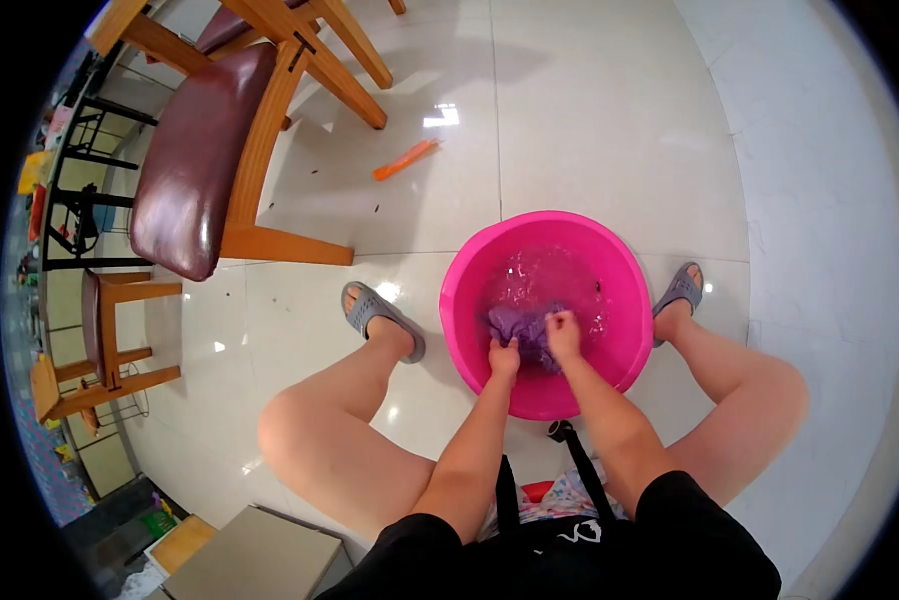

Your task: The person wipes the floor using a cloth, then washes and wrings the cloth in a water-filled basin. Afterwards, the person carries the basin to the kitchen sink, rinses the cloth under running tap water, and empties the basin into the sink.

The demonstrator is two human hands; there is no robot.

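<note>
A pink basin (451,300) with water in it stands on the floor between my feet. In the water lies a wet purple cloth (514,322), bunched up in the near half of the basin. My left hand (504,355) is closed on the cloth's near left part. To its right, my right hand (562,334) has its fingers curled in and grips the cloth's right side. Part of the cloth is under water, and its full shape is hidden. Bubbles and glints show on the water beyond it.
A wooden chair (204,165) with a dark red seat stands at the upper left. An orange strip-like thing (406,159) lies on the tiled floor. At lower left is a grey box-like surface (254,555). A pale wall (819,300) runs along the right.
</note>
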